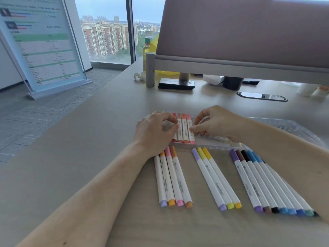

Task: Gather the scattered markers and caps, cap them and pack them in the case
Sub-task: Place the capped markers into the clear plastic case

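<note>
A clear plastic case lies open on the desk, its lid spread to the right. Several capped red, orange and pink markers lie side by side in its left end. My left hand rests on the case's left side, its curled fingers touching the leftmost markers. My right hand pinches the rightmost pink marker with fingertips. In front of the case lie three groups of capped white markers: a pastel group, a purple and yellow trio, and a dark and blue group.
A raised monitor shelf stands at the back of the desk, with a black box and a dark cup under it. A cable grommet sits behind the case. The desk's left edge drops to carpet, where a sign stand stands.
</note>
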Available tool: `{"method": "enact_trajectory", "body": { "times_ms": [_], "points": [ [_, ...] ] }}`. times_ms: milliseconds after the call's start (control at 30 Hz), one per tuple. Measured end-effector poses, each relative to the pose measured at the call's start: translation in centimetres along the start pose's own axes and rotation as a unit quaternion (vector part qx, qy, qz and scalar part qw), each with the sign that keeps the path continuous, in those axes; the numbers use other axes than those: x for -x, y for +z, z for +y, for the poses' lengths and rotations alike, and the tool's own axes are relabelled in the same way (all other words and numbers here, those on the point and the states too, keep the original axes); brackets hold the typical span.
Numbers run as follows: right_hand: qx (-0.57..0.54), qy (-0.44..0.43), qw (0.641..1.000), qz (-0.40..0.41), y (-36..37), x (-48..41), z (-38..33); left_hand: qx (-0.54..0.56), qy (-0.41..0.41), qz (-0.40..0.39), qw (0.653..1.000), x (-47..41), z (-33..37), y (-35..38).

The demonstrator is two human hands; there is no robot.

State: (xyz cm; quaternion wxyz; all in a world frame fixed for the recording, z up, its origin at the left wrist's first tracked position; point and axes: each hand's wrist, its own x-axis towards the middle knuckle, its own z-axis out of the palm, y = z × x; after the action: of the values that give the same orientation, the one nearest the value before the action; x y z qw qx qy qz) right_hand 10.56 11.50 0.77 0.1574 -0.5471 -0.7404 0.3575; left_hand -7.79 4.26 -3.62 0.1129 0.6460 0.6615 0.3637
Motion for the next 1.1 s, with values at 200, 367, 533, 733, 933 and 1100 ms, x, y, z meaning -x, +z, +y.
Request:
{"method": "enact_trajectory", "body": {
  "times_ms": [200, 367, 533, 733, 933, 1100],
  "points": [
    [0.03, -0.02, 0.999, 0.013, 0.3, 0.3, 0.3, 0.023, -0.018, -0.006, 1.0, 0.1, 0.2, -0.3],
    [0.078, -0.2, 0.971, 0.104, 2.1, 3.2, -1.6, 0.06, -0.054, 0.005, 0.997, -0.3, 0.0, -0.2],
    [0.172, -0.187, 0.964, -0.072, 4.2, 5.2, -4.1, 0.076, -0.058, 0.014, 0.995, -0.5, -0.4, -0.4],
    [0.22, -0.166, 0.961, -0.036, 4.3, 4.8, -3.7, 0.087, -0.05, 0.018, 0.995, -0.4, -0.3, -0.3],
    [0.231, -0.179, 0.956, -0.023, 4.4, 4.8, -3.7, 0.077, -0.05, 0.02, 0.996, -0.4, -0.3, -0.3],
    [0.234, -0.174, 0.956, -0.018, 4.5, 4.9, -3.8, 0.073, -0.046, 0.018, 0.996, -0.3, -0.3, -0.2]
  ]
}}
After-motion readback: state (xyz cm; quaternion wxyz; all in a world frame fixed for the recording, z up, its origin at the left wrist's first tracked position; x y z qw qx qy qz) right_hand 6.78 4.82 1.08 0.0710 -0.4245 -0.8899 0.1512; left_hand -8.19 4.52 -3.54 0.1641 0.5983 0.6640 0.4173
